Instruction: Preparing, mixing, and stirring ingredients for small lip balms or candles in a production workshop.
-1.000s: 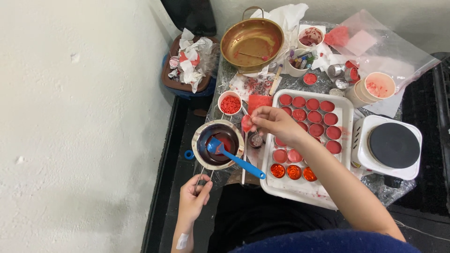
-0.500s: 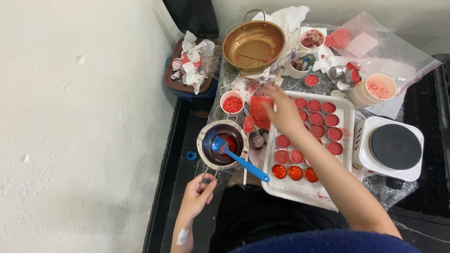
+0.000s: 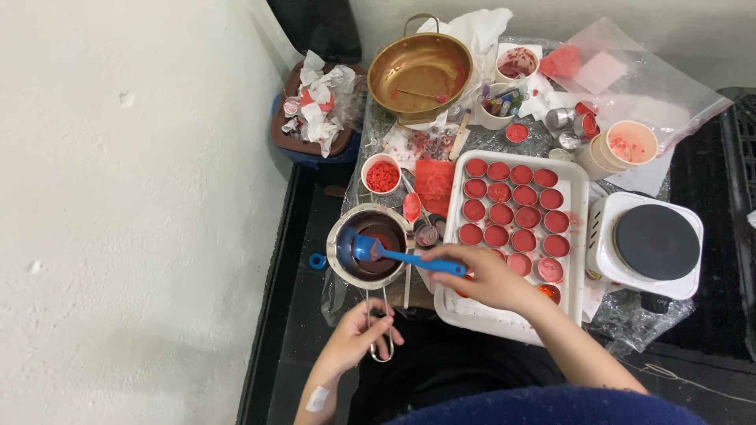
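The left hand was closed around the wire handle of a small metal pot, with the fingers wrapped on it near its end. The pot stood at the left edge of the table, and it contained a dark red liquid. The right hand held the handle end of a blue spatula with the fingers pinched on it; the blade of the spatula rested inside the pot, in the liquid.

Just to the right of the pot was a white tray with rows of small round moulds filled with red material. The right hand lay over the near left part of this tray. Behind the pot stood a small white cup with red pieces. Further back was a copper bowl. To the right of the tray was a white electric hotplate with a black disc on top. A bin full of crumpled paper stood on the floor to the left of the table.
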